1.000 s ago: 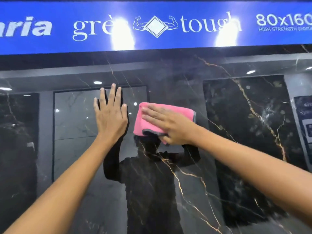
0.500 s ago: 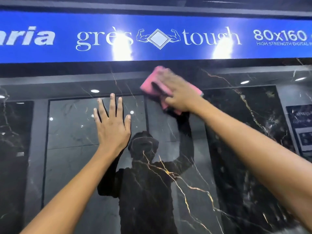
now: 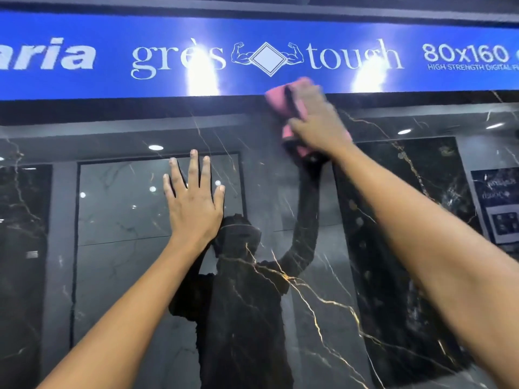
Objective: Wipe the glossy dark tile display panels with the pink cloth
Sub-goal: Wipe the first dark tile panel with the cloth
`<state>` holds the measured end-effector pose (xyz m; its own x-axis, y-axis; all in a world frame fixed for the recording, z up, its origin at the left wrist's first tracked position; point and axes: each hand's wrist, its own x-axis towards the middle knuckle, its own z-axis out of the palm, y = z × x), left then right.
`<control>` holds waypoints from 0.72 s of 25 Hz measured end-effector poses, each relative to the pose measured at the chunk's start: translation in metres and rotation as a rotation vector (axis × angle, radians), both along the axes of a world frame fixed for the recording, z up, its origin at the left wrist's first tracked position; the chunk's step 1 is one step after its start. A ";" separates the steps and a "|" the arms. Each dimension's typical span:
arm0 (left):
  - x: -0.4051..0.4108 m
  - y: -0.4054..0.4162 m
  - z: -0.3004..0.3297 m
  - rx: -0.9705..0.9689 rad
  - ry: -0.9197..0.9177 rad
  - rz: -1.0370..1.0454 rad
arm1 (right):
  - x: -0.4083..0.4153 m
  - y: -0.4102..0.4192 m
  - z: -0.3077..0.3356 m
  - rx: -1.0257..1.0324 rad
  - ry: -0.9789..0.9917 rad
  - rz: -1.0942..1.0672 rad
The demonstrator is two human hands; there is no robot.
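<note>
pink cloth (image 3: 276, 103) under right hand (image 3: 316, 122)

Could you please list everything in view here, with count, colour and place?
tile panel: one, glossy black with gold veins, filling the view below the sign
sign: one, blue with white lettering, across the top
pink cloth: one, pink, at the panel's top edge, overlapping the sign's lower edge
left hand: one, flat on the panel, fingers spread
right hand: one, blurred, pressing the pink cloth to the panel
</note>
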<state>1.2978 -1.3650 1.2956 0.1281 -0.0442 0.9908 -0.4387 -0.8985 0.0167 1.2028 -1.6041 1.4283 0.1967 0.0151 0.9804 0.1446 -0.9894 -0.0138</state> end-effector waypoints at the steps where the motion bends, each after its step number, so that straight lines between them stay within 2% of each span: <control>1: 0.000 0.001 0.000 0.007 0.000 0.002 | -0.009 -0.026 -0.001 0.254 -0.066 0.003; 2: 0.001 0.002 -0.001 0.012 -0.004 0.005 | -0.012 -0.034 -0.010 0.447 -0.092 -0.024; 3: 0.001 0.001 -0.001 0.017 -0.007 0.008 | -0.009 -0.025 -0.024 0.512 -0.108 -0.052; 4: 0.001 0.000 -0.001 0.015 -0.005 0.009 | -0.003 0.000 -0.039 0.424 -0.125 -0.019; 5: 0.001 -0.003 -0.001 0.006 0.001 0.008 | 0.008 0.027 -0.053 0.171 -0.115 0.039; 6: -0.001 -0.006 -0.001 -0.010 0.010 0.002 | 0.019 0.050 -0.067 -0.144 -0.006 0.092; 7: -0.003 -0.010 0.000 -0.032 0.025 -0.013 | 0.027 0.054 -0.069 -0.378 0.124 0.055; 8: -0.006 -0.013 0.001 -0.053 0.041 -0.036 | 0.024 0.039 -0.057 -0.514 0.153 -0.028; 9: -0.011 -0.016 0.002 -0.068 0.055 -0.063 | 0.016 0.009 -0.035 -0.473 0.113 -0.087; 12: -0.025 -0.026 0.003 -0.029 0.054 -0.143 | -0.014 -0.084 -0.002 0.192 -0.079 -0.114; 13: -0.031 -0.033 0.004 -0.015 0.047 -0.153 | -0.014 -0.091 -0.013 0.266 -0.110 -0.112; 14: -0.036 -0.042 0.004 -0.020 0.040 -0.156 | -0.009 -0.084 -0.029 0.188 -0.161 -0.071; 16: -0.043 -0.061 0.002 -0.050 0.033 -0.167 | 0.009 -0.051 -0.076 -0.329 -0.122 0.059; 17: -0.046 -0.073 -0.001 -0.057 0.031 -0.165 | 0.014 -0.044 -0.094 -0.583 -0.032 0.061; 18: -0.048 -0.084 -0.004 -0.054 0.030 -0.152 | 0.013 -0.051 -0.093 -0.731 0.004 0.005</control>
<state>1.2493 -1.4486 1.2920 0.1536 -0.0120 0.9881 -0.5683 -0.8190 0.0784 1.2155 -1.6554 1.3358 0.1983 0.6660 0.7191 0.1504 -0.7456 0.6491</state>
